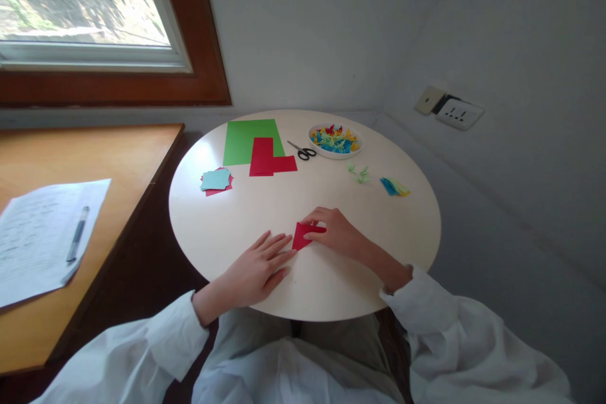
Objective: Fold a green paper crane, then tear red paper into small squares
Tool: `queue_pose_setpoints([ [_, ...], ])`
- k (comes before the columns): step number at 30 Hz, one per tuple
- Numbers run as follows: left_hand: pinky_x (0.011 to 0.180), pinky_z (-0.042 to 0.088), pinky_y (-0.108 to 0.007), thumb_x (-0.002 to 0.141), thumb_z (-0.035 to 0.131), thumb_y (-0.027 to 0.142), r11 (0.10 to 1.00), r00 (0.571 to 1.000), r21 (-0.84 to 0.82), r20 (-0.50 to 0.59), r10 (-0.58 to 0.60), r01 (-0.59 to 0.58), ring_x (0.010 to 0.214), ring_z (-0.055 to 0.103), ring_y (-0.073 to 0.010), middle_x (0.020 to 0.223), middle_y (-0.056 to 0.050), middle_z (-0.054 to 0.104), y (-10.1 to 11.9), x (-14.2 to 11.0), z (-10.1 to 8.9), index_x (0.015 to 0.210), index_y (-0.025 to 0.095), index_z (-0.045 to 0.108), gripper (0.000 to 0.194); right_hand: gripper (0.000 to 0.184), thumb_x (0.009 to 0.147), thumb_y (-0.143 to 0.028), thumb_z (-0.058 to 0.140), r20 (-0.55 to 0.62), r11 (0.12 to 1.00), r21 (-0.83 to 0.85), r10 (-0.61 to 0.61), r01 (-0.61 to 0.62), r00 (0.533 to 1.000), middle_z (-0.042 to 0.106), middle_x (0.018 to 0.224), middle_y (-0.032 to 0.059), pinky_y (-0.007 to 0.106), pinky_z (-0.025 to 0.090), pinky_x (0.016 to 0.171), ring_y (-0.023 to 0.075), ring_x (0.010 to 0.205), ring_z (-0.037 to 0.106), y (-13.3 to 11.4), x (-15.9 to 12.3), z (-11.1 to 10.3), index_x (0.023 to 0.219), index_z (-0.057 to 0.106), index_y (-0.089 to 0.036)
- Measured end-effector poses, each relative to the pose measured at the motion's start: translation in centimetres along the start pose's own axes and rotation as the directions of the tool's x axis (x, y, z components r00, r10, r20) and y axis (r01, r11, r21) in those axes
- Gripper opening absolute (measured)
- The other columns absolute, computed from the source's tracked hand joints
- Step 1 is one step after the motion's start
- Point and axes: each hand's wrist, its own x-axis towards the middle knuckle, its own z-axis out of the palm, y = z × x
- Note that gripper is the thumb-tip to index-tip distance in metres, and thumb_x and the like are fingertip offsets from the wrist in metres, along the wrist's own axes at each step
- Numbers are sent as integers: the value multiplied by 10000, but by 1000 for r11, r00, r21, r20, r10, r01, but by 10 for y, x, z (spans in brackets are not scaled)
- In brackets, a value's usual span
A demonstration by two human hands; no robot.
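A small red piece of paper (300,238), folded or cut to a pointed shape, lies on the white round table near its front. My right hand (339,232) grips the paper's right side between thumb and fingers, hiding part of it. Flat on the tabletop rests my left hand (259,268), fingers stretched out, with its fingertips at the paper's lower left corner. Beyond the hands lie a green sheet (242,142), red paper pieces (262,154) overlapping it, and scissors (303,151) with black handles.
A white bowl (334,154) holds many coloured paper shapes. Green paper bits (362,175) and a blue and yellow paper pile (394,187) sit to the right, a light blue and red stack (216,180) to the left. A wooden desk (142,158) bears written sheets and a pen (78,233).
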Motion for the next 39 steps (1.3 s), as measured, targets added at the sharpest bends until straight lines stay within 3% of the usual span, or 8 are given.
queue_pose_setpoints([
  [10,1107,250,-504,933,378,300,999,1000,-35,-14,2,-2,1326,356,-250,1425,-103,412,-1,-1,2,1343,222,421,420,264,689,-85,618,57,972,218,76,-87,995,716,962,60,303,486,785,182,869,649,14,0,6,922,702,-177],
  [13,1052,355,-462,920,399,273,990,992,-133,-105,-67,52,1243,466,-240,1354,-101,497,-1,2,-2,1290,227,476,381,198,716,-126,601,34,962,263,64,-71,997,724,904,47,298,492,735,179,815,654,15,-2,6,867,712,-188],
  [15,902,488,-369,905,409,243,951,952,-258,-203,-227,172,1058,599,-206,1181,-102,620,0,11,-10,1201,205,538,324,158,726,-163,608,-60,956,289,82,-61,995,722,875,41,294,495,709,175,791,651,15,-2,6,845,707,-192],
  [17,678,532,-291,883,438,236,860,861,-413,-271,-431,301,740,652,-163,857,-58,688,1,28,-20,1128,180,562,280,141,726,-173,613,-190,956,290,111,-52,976,714,852,38,289,497,696,170,779,646,13,-1,4,840,695,-190],
  [20,544,492,-241,845,500,256,735,804,-610,-255,-537,297,553,606,-136,605,12,629,0,61,-34,1065,185,579,244,132,723,-139,601,-365,976,218,93,-12,926,698,823,40,283,499,684,163,753,635,10,7,-1,824,674,-184],
  [23,596,517,-252,821,532,274,637,776,-750,-291,-560,178,611,645,-147,666,-17,666,-9,95,-37,1039,171,581,246,100,741,-146,587,-481,985,163,32,54,876,684,814,52,278,504,655,157,715,621,11,18,-5,804,658,-179],
  [29,693,544,-305,770,594,326,594,739,-800,-350,-575,83,738,680,-186,802,-69,707,-32,133,-25,909,158,636,222,71,772,-196,577,-613,984,137,-5,112,790,668,788,53,280,518,618,153,676,606,30,38,-4,787,646,-192],
  [39,764,546,-315,751,619,275,552,738,-830,-323,-592,79,827,674,-196,915,-80,717,-46,143,-10,913,156,666,206,126,727,-210,618,-597,924,372,161,93,786,656,828,41,303,558,679,161,747,632,55,51,11,851,637,-191],
])
